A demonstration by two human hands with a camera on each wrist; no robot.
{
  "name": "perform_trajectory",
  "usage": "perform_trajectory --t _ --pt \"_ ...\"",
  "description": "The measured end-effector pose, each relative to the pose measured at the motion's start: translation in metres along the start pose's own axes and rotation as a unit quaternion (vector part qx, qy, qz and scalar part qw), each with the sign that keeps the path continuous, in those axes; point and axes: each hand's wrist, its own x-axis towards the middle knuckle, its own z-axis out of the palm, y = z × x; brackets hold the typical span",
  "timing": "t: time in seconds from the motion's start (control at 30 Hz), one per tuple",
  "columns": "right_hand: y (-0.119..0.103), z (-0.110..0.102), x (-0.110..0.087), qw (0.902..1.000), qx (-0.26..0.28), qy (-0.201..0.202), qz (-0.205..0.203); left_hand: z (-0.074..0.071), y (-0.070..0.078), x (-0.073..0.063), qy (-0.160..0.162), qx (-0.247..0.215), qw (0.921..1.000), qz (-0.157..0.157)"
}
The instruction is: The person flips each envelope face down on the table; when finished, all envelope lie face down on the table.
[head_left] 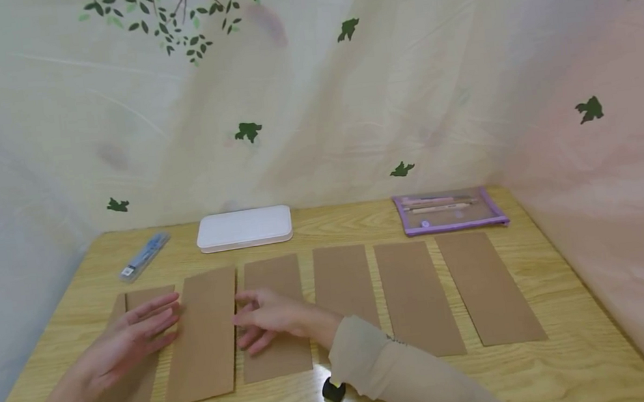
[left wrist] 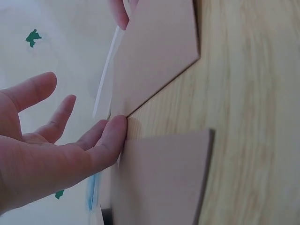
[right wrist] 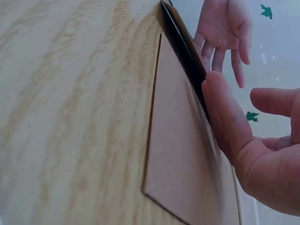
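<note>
Several brown cardboard rectangles lie side by side on the wooden table. My left hand [head_left: 130, 342] reaches over the leftmost piece [head_left: 136, 397], fingers extended beside the left edge of the second cardboard piece [head_left: 203, 338]. In the left wrist view, its fingertips are right at a corner of that piece [left wrist: 154, 51]. At the opposite edge is my right hand [head_left: 272, 317], above the third piece [head_left: 283, 365], with loosely bent fingers. The right wrist view shows these fingers [right wrist: 229, 108] against the second piece's edge, which stands slightly raised over a dark gap.
Three more cardboard pieces [head_left: 418, 302] continue the row rightward. Behind the row are a slim clear case with blue contents [head_left: 145, 257], a white flat box [head_left: 244, 227] and a purple-edged clear pouch holding pens [head_left: 447, 217]. A leaf-printed curtain [head_left: 311, 97] encloses the table.
</note>
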Motion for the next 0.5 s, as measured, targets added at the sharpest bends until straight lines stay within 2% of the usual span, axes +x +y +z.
perform_trajectory --t 0.13,0.33,0.5 --pt "0.002 0.001 0.001 0.9999 -0.005 -0.006 0.007 -0.002 -0.002 -0.001 0.027 0.024 0.9993 0.004" --pt "0.004 0.001 0.0 0.9999 -0.01 -0.012 -0.001 -0.001 -0.009 0.001 0.071 0.095 0.9929 -0.007" --pt "0.005 0.003 -0.001 0.9999 -0.014 -0.008 -0.005 0.001 -0.012 0.002 0.081 0.115 0.9901 0.001"
